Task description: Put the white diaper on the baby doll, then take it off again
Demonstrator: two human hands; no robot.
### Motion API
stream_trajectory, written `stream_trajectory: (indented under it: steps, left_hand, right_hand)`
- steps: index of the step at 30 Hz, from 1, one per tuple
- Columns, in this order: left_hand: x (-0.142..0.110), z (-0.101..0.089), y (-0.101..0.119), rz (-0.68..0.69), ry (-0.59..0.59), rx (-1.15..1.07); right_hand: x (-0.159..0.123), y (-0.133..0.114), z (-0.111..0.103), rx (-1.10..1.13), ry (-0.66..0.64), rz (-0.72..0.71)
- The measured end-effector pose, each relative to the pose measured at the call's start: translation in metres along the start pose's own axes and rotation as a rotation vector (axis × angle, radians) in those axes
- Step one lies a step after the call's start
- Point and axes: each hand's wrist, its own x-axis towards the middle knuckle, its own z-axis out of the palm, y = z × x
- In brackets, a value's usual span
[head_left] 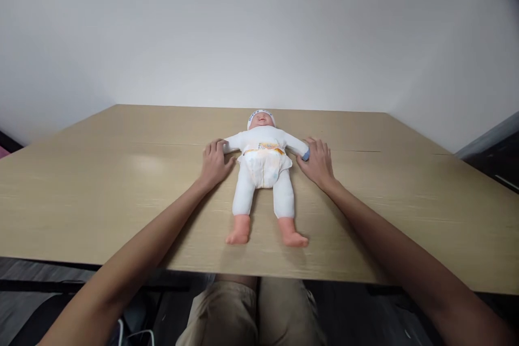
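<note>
A baby doll (263, 138) lies on its back on the wooden table, head toward the wall and feet toward me. It has a white cloth body, a white printed headband (261, 113) and bare pinkish feet. Around its hips is a white diaper (264, 166) with an orange-edged waist. My left hand (216, 163) is closed over the end of the doll's arm on the left, hiding the doll's hand. Over the end of the other arm, my right hand (318, 161) is closed too, and a bit of blue (306, 154) shows beside its thumb.
The light wooden table (101, 189) reaches to a white partition wall (251, 48). A dark object (497, 151) stands at the right edge. Below the near edge are my legs in khaki trousers (227, 313) and a white cable (140, 332).
</note>
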Motion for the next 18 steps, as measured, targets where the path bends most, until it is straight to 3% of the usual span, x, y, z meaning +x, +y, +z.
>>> stream_trajectory:
  steps: [3,6,11,18]
  left_hand:
    - [0.026,0.014,-0.004,0.057,-0.003,0.192]
    - [0.045,0.022,-0.008,0.065,-0.081,0.256]
    - [0.051,0.022,-0.014,0.049,-0.140,0.291]
    - [0.046,0.013,0.007,-0.026,-0.172,0.303]
  right_hand:
    - [0.018,0.010,0.017,-0.087,-0.055,0.021]
    - [0.024,0.015,0.028,-0.066,-0.137,0.010]
    - [0.023,0.015,0.028,-0.044,-0.160,0.017]
    - [0.031,-0.020,0.017,0.043,-0.225,0.334]
